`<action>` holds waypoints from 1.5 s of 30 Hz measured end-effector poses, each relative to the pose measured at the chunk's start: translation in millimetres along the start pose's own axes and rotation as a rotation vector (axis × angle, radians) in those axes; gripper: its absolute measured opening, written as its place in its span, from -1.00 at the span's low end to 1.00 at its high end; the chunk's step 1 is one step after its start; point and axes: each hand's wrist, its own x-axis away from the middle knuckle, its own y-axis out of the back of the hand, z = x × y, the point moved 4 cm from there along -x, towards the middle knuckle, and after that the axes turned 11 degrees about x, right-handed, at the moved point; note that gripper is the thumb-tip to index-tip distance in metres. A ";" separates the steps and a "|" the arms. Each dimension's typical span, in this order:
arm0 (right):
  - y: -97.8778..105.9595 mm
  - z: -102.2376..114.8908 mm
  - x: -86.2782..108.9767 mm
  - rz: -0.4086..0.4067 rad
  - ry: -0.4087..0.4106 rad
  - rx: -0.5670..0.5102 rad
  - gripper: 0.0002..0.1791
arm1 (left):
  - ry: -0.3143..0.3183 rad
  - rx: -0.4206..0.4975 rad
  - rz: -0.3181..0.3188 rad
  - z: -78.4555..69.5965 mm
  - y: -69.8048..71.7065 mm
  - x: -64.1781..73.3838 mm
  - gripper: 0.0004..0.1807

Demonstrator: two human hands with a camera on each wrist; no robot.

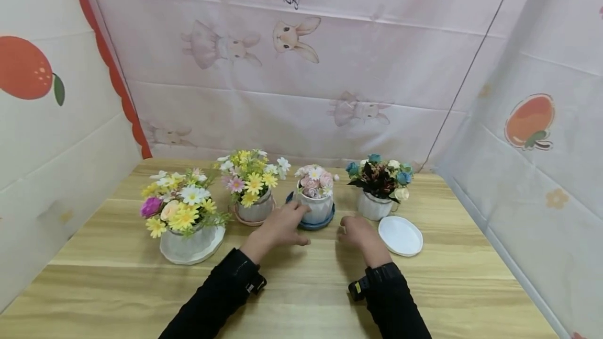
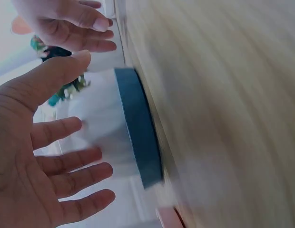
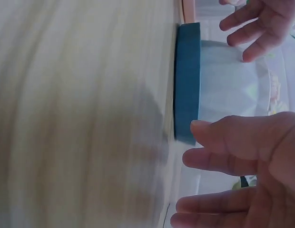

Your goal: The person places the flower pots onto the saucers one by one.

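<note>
A white pot of small pink and white flowers (image 1: 314, 200) stands on a blue saucer (image 1: 316, 225) at the middle of the row. My left hand (image 1: 282, 222) is at the pot's left front, its fingers spread; in the left wrist view the fingers (image 2: 76, 183) look apart from one another with nothing between them. To the right of the saucer, my right hand (image 1: 358, 234) has its fingers extended and holds nothing. The right wrist view shows its thumb close to the blue saucer (image 3: 187, 80); whether it touches, I cannot tell.
On the left, a flower pot (image 1: 181, 239) sits on a white saucer (image 1: 207, 252). Beside it, yellow daisies fill a pot (image 1: 256, 211) on a pink saucer (image 1: 242, 218). A pot with blue roses (image 1: 374, 207) stands at right, behind a bare white saucer (image 1: 400, 236).
</note>
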 end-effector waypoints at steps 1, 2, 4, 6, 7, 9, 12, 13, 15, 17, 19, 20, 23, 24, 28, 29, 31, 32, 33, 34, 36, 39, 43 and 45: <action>-0.1 -1.8 1.4 -0.006 -0.001 0.008 -0.68 | 0.003 -0.017 -0.001 -2.3 -0.6 -1.0 -0.18; -0.3 -3.9 3.0 -0.008 -0.007 0.010 -0.68 | 0.009 -0.036 -0.001 -4.6 -0.8 -1.9 -0.18; 0.1 -8.6 6.7 -0.018 -0.017 0.005 -0.68 | 0.023 -0.079 0.000 -9.7 -0.3 -3.2 -0.17; 0.9 -14.6 10.8 -0.027 -0.031 -0.005 -0.68 | 0.036 -0.114 0.006 -14.7 0.0 -5.2 -0.16; 1.6 -17.9 13.0 -0.030 -0.041 -0.010 -0.68 | 0.041 -0.126 0.010 -17.2 -0.2 -6.4 -0.15; 3.2 -24.6 17.2 -0.031 -0.059 -0.015 -0.67 | 0.044 -0.135 0.020 -23.0 -1.1 -8.6 -0.16; 6.3 -33.4 22.0 -0.040 -0.084 -0.009 -0.66 | 0.021 -0.125 0.038 -31.3 -5.0 -13.1 -0.20; 7.5 -35.4 23.2 -0.047 -0.086 -0.010 -0.66 | 0.003 -0.119 0.044 -34.4 -6.5 -14.6 -0.22; 9.9 -38.3 24.9 -0.060 -0.084 -0.015 -0.66 | -0.031 -0.106 0.056 -40.3 -9.1 -17.1 -0.25; 11.8 -40.2 25.9 -0.067 -0.083 -0.026 -0.65 | -0.061 -0.109 0.061 -45.6 -11.2 -19.6 -0.26; 13.3 -41.7 26.5 -0.071 -0.081 -0.038 -0.64 | -0.070 -0.123 0.060 -49.1 -13.0 -22.3 -0.27; 13.9 -42.6 26.9 -0.069 -0.085 -0.043 -0.63 | -0.068 -0.134 0.057 -50.3 -13.8 -23.6 -0.26; 15.4 -47.6 28.4 -0.067 -0.108 -0.044 -0.62 | -0.053 -0.175 0.042 -53.4 -16.4 -28.8 -0.24; 16.0 -49.7 29.0 -0.066 -0.113 -0.042 -0.62 | -0.049 -0.186 0.037 -54.3 -17.5 -30.7 -0.23; 19.3 -59.3 32.6 -0.064 -0.139 -0.035 -0.63 | -0.051 -0.181 0.018 -57.5 -22.5 -39.7 -0.19; 20.5 -61.6 33.9 -0.061 -0.146 -0.039 -0.63 | -0.052 -0.168 0.015 -58.1 -24.0 -41.8 -0.18; 22.9 -66.5 35.9 -0.057 -0.158 -0.040 -0.62 | -0.057 -0.131 0.007 -59.1 -26.8 -46.2 -0.19; 23.5 -69.5 36.8 -0.053 -0.165 -0.040 -0.61 | -0.058 -0.114 0.003 -59.8 -27.8 -48.2 -0.20; 24.0 -72.5 37.5 -0.049 -0.170 -0.040 -0.60 | -0.061 -0.095 -0.002 -60.3 -29.0 -50.2 -0.21; 24.3 -75.3 38.3 -0.043 -0.174 -0.041 -0.58 | -0.063 -0.078 -0.007 -60.9 -30.1 -52.3 -0.22; 24.5 -81.4 39.1 -0.031 -0.184 -0.050 -0.55 | -0.062 -0.048 -0.018 -61.6 -32.2 -56.4 -0.24; 24.0 -89.4 40.5 -0.019 -0.192 -0.070 -0.51 | -0.031 0.014 -0.025 -61.2 -36.1 -62.8 -0.22; 24.3 -97.7 43.0 -0.018 -0.202 -0.098 -0.48 | 0.047 0.132 -0.038 -58.2 -41.2 -69.8 -0.18; 24.0 -102.4 44.1 -0.023 -0.211 -0.098 -0.48 | 0.083 0.196 -0.057 -56.6 -43.8 -72.5 -0.20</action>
